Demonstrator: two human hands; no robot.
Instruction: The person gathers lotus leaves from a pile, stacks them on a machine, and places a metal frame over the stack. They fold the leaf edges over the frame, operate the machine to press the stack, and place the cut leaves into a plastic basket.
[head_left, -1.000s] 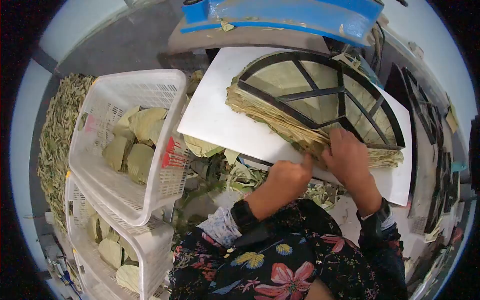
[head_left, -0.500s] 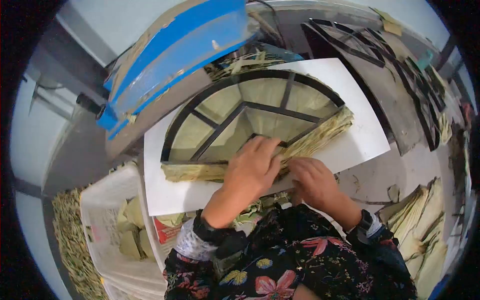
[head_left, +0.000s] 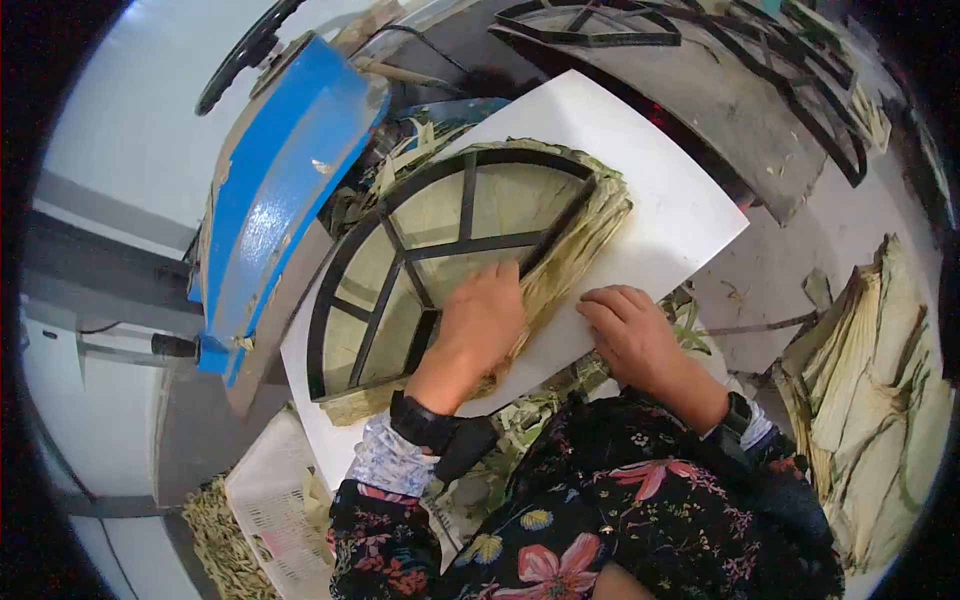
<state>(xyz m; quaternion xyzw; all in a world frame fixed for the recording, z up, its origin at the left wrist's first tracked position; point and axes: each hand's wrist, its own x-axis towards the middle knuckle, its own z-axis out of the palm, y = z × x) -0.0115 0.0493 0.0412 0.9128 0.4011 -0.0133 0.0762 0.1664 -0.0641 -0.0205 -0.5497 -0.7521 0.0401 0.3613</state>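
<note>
A fan-shaped black cutting frame (head_left: 455, 246) with inner dividers lies on a thick stack of pale green dried leaves (head_left: 575, 245), whose layered edges stick out around it. Beneath both is a white board (head_left: 660, 215). My left hand (head_left: 478, 315) is closed over the near straight side of the frame, fingertips hooked inside it and the palm against the leaf edges; the thumb is hidden. Apart from the stack, my right hand (head_left: 632, 330) is at the near edge of the board, fingers loosely bent and side by side, with nothing visible in them.
A blue machine part (head_left: 290, 180) stands at the left beside the board. More black frames (head_left: 590, 25) lie at the back right. Dried leaf bundles (head_left: 855, 400) lie at the right. A white perforated basket (head_left: 275, 500) sits at the lower left, near leaf scraps (head_left: 225, 540).
The frame, leaf stack and board appear turned counterclockwise, and the whole view has shifted. My right hand has moved away from the leaf edges; my left stays on the frame.
</note>
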